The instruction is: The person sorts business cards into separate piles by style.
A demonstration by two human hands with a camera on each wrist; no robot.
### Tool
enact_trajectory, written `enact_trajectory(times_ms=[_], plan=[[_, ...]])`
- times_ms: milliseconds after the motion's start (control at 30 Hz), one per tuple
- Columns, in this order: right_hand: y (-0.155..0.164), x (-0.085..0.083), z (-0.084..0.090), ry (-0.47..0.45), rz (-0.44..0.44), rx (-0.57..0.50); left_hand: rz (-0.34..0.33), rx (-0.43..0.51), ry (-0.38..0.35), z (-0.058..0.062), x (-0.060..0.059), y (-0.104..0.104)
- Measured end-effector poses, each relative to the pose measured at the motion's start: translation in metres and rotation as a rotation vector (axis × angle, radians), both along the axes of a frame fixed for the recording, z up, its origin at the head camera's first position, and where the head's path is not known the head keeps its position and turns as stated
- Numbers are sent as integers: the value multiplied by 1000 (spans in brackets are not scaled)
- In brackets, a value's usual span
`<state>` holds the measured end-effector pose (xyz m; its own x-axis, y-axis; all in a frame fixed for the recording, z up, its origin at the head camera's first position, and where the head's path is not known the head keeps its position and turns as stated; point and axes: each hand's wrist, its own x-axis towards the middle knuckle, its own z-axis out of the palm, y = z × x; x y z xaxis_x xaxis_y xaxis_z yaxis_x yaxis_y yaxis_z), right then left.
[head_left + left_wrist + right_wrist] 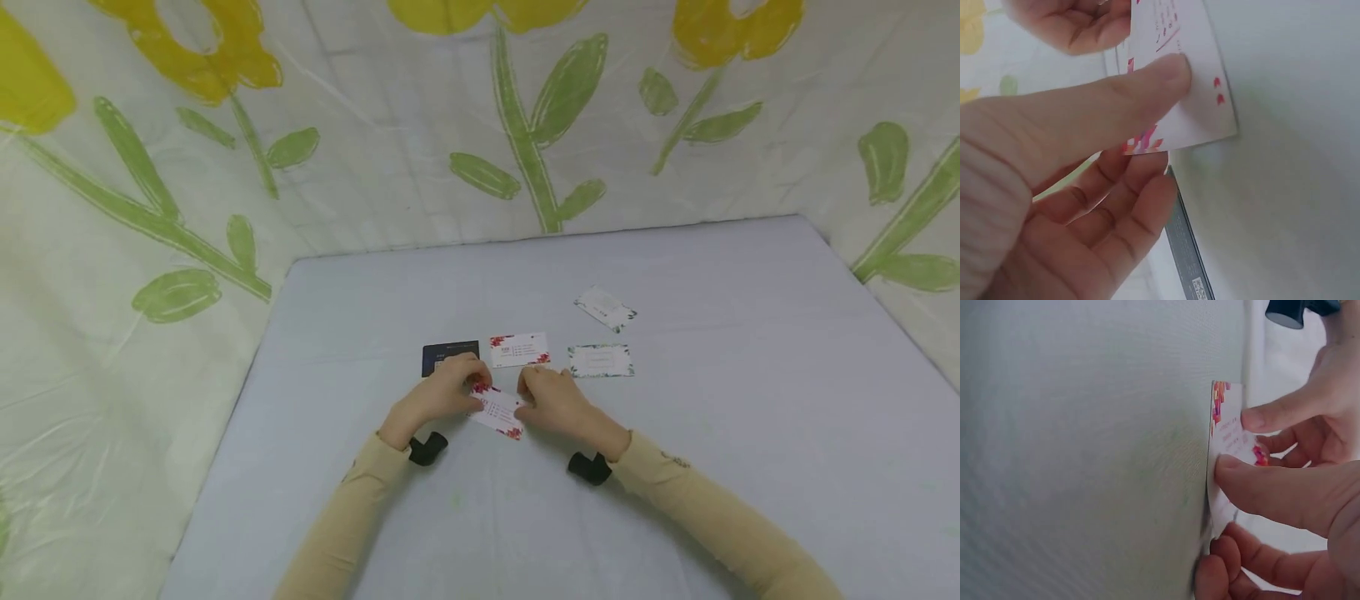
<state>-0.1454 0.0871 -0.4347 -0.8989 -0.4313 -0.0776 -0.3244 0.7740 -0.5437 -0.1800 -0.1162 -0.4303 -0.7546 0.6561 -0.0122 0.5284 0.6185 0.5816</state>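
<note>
Red-floral business card (pixel 497 411) is pinched at both ends, held over the tabletop (pixel 750 358), nearer its left edge than its right. Whether the card's underside touches the tabletop can't be told.

Left hand (pixel 442 387): clamped on the card's left end, thumb laid nearly straight across the printed face, fingers bent behind it. Right hand (pixel 555 400): clamped on the opposite end, thumb tip pressed on the face, fingers curled behind. Hands are held apart, facing each other, card spanning between. Forearms are angled inward from the near side in beige sleeves (pixel 693 492); a black device (pixel 427 448) is seen by the left wrist, another black device (pixel 590 468) by the right.

Toward the far edge, a row is laid out: dark card (pixel 450 348), partly covered by the left hand; second red-floral card (pixel 520 350); leaf-bordered card (pixel 601 361) on the right. Closest to the far edge, a tilted leaf-print card (pixel 606 308) is placed, skewed to that edge. Flower-painted sheet (pixel 375 183) is hung behind the far edge.
</note>
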Motion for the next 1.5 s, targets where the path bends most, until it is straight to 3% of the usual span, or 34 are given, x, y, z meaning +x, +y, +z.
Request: enact_trajectory(times_ms=[233, 400, 567, 733, 1067, 1500], plan=[[11, -10, -2, -18, 2, -166, 64, 178, 21, -1, -6, 3], [23, -33, 8, 24, -53, -318, 197, 358, 56, 3, -15, 10], [33, -57, 12, 73, -131, -384, 324, 414, 82, 5, -29, 22], [35, -68, 10, 2, -210, -378, 386, 406, 113, 2, -40, 35], [34, -80, -7, -1, -233, -307, 450, 316, 36, -13, -44, 45], [21, -85, -7, 42, -255, -65, 507, 169, 120, -15, -43, 54]])
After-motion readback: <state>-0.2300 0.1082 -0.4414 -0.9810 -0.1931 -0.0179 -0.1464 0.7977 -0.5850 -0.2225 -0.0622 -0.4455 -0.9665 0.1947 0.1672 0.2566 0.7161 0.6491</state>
